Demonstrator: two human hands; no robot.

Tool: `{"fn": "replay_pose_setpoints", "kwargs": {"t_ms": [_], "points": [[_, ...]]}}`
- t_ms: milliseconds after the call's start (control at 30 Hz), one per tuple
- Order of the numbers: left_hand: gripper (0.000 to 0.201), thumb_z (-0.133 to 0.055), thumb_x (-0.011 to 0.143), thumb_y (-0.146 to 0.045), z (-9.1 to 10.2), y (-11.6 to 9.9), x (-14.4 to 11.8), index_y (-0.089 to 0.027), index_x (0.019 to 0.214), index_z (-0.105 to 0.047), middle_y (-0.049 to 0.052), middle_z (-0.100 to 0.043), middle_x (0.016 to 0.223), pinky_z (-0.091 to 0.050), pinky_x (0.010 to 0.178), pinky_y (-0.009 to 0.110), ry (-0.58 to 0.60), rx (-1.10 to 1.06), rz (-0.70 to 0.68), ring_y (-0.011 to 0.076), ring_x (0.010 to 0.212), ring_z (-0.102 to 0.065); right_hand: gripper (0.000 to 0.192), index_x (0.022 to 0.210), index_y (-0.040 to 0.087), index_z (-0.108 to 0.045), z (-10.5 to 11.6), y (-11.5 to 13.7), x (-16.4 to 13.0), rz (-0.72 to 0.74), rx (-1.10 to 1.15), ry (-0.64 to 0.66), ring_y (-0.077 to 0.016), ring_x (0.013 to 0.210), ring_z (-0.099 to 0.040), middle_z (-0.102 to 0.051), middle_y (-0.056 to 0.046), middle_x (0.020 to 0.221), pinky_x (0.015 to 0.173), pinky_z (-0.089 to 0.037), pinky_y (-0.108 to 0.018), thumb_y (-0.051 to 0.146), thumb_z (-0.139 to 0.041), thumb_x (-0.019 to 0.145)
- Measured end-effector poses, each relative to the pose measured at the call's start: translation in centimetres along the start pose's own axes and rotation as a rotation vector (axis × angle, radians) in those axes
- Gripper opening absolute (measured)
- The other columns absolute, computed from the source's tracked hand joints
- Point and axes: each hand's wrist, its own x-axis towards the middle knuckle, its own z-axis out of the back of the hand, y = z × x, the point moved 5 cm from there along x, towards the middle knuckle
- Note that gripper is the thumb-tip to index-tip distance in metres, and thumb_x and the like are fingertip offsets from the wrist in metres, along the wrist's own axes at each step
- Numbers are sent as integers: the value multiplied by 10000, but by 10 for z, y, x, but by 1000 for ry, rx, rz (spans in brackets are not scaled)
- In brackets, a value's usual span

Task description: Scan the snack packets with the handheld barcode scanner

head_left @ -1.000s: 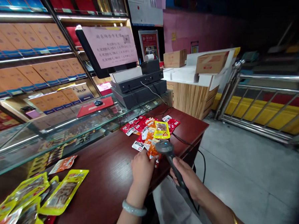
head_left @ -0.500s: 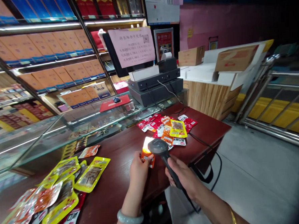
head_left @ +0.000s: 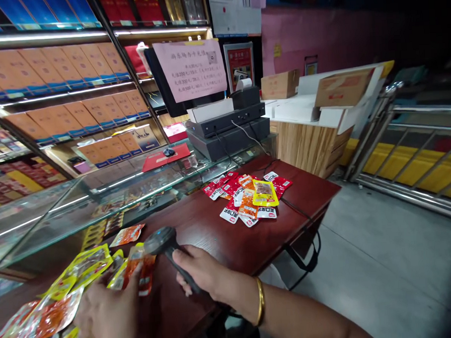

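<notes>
My right hand [head_left: 201,276] grips the handle of a black barcode scanner [head_left: 162,241], its head low over the dark red wooden table [head_left: 213,230]. My left hand [head_left: 110,311] holds an orange snack packet [head_left: 142,269] just left of the scanner head, above a heap of yellow and orange snack packets [head_left: 65,293] at the table's left end. A second pile of red, orange and yellow packets [head_left: 249,195] lies on the right part of the table, apart from both hands.
A glass display counter [head_left: 98,196] runs behind the table, with shelves of boxed goods [head_left: 55,92] beyond. A cash register with a pink notice [head_left: 223,118] stands on the counter. The scanner cable [head_left: 304,225] hangs off the table's right edge. Steel railing [head_left: 410,159] stands at right.
Both hands have swung left from the right pile to the left heap. The left hand carried the orange packet along, and the scanner's light on it has gone out.
</notes>
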Motion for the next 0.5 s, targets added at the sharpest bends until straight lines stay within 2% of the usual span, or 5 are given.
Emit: {"fn": "replay_pose_setpoints", "kwargs": {"t_ms": [67, 133, 233, 300, 500], "points": [[785, -568, 802, -662, 7, -15, -8, -160, 1404, -519, 235, -530, 1454, -407, 1076, 600, -69, 42, 15, 447, 1363, -476, 735, 940, 221, -510, 0, 5, -4, 21, 14, 6, -66, 378, -428, -531, 118, 521, 421, -388, -213, 861, -693, 631], [680, -543, 842, -602, -4, -45, -19, -158, 1356, -574, 207, -586, 1401, -417, 1087, 548, -31, 63, -82, 409, 1333, -514, 731, 949, 218, -518, 10, 11, -14, 37, 17, -24, -67, 379, -422, -525, 118, 515, 415, -379, -210, 857, -693, 638], [497, -520, 880, -436, -41, -102, -40, -176, 1286, -638, 152, -693, 1235, -445, 1058, 461, 123, 86, -322, 342, 1224, -598, 703, 921, 214, -526, 39, 20, -36, 63, 14, -138, -62, 378, -403, -505, 116, 504, 402, -337, -198, 850, -679, 664], [468, -531, 864, -321, -70, -139, -58, -191, 1300, -644, 135, -693, 1271, -445, 1044, 422, 253, 89, -450, 321, 1209, -607, 681, 908, 219, -511, 63, 24, -52, 87, 27, -225, -57, 376, -383, -496, 119, 506, 401, -325, -196, 840, -678, 681], [451, -458, 938, -301, -130, -218, -99, -204, 1346, -625, 174, -633, 1353, -450, 976, 433, 457, 191, -584, 347, 1249, -567, 624, 876, 235, -459, 119, 30, -95, 159, 48, -432, -57, 364, -359, -473, 118, 501, 417, -316, -203, 816, -646, 751]]}}
